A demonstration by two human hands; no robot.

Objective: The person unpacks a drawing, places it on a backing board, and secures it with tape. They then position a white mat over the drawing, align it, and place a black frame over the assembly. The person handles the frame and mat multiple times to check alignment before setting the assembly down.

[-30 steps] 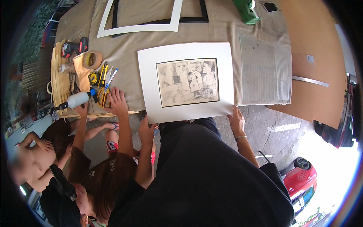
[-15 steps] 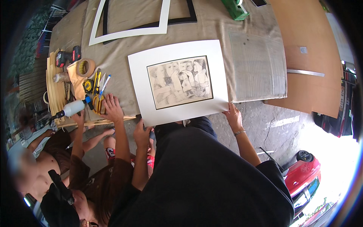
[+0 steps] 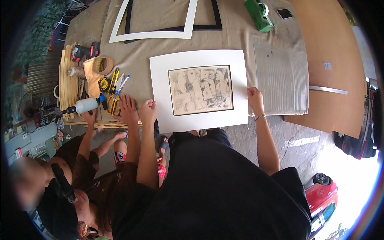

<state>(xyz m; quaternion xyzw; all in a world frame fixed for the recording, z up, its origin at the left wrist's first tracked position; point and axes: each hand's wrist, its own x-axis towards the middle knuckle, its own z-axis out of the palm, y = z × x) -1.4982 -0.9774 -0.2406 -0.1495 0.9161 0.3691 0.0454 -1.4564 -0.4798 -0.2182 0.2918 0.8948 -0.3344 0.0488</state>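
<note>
1. Matted drawing [image 3: 202, 90] sits btwn the person's two hands, lower edge sticking out past the near table edge; can't tell if it's flat on the cloth or slightly raised.
2. L hand [image 3: 148, 111]: fingers curled in, right by the mat's left edge. R hand [image 3: 255, 101]: same, at the right edge. Can't tell if either actually pinches the board.
3. Surface: table w/ tan cloth [image 3: 132, 52], wrinkled. Beyond both hands, a white mat frame [image 3: 152, 35] overlaps a black frame [image 3: 218, 20].
4. Just past R hand: clear ribbed sheet [image 3: 282, 80]; farther right, big brown board [image 3: 320, 48] w/ metal strip [image 3: 328, 90]. Up & beyond: green tape dispenser [image 3: 259, 16].
5. Left of L hand: co-worker's hand [image 3: 129, 110], then scissors [image 3: 113, 106], white bottle [image 3: 86, 105], wood strips [image 3: 69, 84].
6. Room: gray concrete floor [image 3: 276, 132] below R hand; red car [image 3: 322, 196] farther off, bright outdoors behind.
7. Hidden/cut: both frames run off the top; car partly cut off; fan area, far left, dim & blurry; drawing's fine lines hard to read.
</note>
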